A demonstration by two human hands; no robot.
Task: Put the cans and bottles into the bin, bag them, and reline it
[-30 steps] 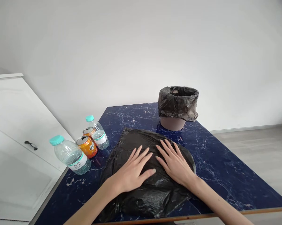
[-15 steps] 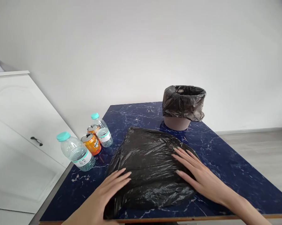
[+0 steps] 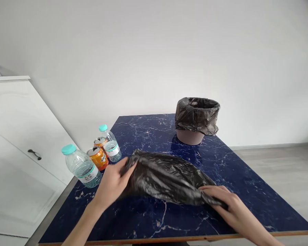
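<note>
A black plastic garbage bag [image 3: 166,177] is stretched between my two hands above the table, its near edge lifted and folded toward the far side. My left hand [image 3: 115,179] pinches the bag's left corner between thumb and fingers. At the other end, my right hand [image 3: 224,201] is closed on the bag's right corner. Part of the bag still rests on the table behind the fold. The bag and my left hand are somewhat blurred by motion.
Left on the blue marbled table [image 3: 141,128] stand a near water bottle [image 3: 85,171], a far water bottle [image 3: 112,147] and two orange soda cans, the nearer can [image 3: 98,158] in front. A trash bin [image 3: 189,136] lined with black plastic stands at the back right. A white cabinet [image 3: 20,143] is beside the table.
Both hands lay spread on the flat bag; now they grip its corners. The bag's near edge has been raised and folded away from me, uncovering the table's front.
</note>
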